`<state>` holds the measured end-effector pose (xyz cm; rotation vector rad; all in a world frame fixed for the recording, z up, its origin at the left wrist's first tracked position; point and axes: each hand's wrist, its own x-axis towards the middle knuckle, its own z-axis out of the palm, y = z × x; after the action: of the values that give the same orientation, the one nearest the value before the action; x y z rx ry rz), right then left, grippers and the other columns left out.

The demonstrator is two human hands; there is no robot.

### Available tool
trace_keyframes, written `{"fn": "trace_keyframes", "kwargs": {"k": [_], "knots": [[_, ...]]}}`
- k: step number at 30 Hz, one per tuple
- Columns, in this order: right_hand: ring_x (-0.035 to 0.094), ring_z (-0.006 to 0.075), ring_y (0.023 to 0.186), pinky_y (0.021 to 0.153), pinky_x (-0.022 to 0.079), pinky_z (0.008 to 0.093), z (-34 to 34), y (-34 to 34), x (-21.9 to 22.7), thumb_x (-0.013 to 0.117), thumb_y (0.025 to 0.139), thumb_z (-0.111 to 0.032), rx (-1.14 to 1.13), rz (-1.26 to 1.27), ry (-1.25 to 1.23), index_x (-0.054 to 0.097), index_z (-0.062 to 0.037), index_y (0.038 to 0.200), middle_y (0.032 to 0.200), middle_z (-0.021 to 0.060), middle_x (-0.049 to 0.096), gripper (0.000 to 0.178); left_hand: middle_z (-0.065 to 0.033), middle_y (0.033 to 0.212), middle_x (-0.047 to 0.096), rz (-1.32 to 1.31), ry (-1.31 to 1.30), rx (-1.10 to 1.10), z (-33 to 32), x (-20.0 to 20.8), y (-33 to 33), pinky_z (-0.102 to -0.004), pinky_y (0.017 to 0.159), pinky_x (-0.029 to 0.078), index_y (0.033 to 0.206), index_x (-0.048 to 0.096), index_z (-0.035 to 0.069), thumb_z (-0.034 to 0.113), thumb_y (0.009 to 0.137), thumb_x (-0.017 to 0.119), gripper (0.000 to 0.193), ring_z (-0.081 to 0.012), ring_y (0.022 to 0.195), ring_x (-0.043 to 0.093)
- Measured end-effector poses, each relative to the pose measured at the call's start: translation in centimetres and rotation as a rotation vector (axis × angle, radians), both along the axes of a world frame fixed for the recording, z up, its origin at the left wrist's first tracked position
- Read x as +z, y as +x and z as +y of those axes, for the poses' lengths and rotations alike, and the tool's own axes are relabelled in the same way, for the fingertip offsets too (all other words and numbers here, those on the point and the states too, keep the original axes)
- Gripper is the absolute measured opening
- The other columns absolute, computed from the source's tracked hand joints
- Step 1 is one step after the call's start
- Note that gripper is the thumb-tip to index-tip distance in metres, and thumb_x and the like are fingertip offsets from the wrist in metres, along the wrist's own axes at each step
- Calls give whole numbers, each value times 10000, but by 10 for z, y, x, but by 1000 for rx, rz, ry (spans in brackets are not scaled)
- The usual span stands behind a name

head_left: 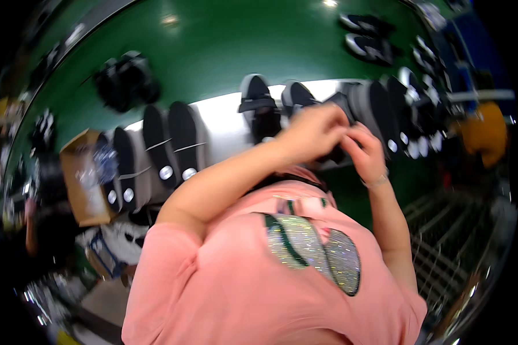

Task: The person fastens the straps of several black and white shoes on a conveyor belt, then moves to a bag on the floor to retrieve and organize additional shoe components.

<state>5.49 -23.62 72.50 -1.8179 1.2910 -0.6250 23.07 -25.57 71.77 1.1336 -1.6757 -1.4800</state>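
Observation:
My left hand (319, 132) and my right hand (365, 152) meet over the row of shoes, blurred by motion. The fingers of both are bent inward and pinched close together. Whatever lies between the fingertips is too small and blurred to make out. Just beyond my left hand is a dark shoe (297, 95) with a light toe rim, partly covered by the hand and forearm. Left of it stands a black strapped shoe (258, 104). Beside my right hand, a dark shoe (380, 112) with a grey side and a round white sticker leans upright.
Along the green table (224, 40), more dark shoes (184, 138) with white stickers stand in a row. A cardboard box (86, 195) with clear plastic is at the left. Other shoes (126, 80) lie farther back, and a wire rack (443, 247) is low at the right.

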Motion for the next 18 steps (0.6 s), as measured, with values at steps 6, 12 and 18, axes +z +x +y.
{"fn": "trace_keyframes", "kwargs": {"k": [6,12,18], "knots": [[544,219,835,974,226,442,25,9,-11,554,789,-150,185,439,-82,575,-58,948,802,57,585,185,-150,766,594,-70,-210,372,33,-2,72,-329,650,454,843,560,6,112,771,549,128,-272,711,591],[495,264,1021,980,216,462,46,15,-35,626,705,-182,399,716,-120,516,-2,1087,919,132,589,436,-135,857,586,-828,-573,1262,87,40,262,-354,705,440,891,554,4,52,814,433,152,-280,779,558],[592,295,770,861,334,439,26,24,-58,519,715,-105,545,882,31,508,-10,953,748,145,609,257,-177,1174,456,-1791,-391,1395,155,20,345,-406,901,351,1187,456,99,212,780,588,442,-324,1091,416]]}}
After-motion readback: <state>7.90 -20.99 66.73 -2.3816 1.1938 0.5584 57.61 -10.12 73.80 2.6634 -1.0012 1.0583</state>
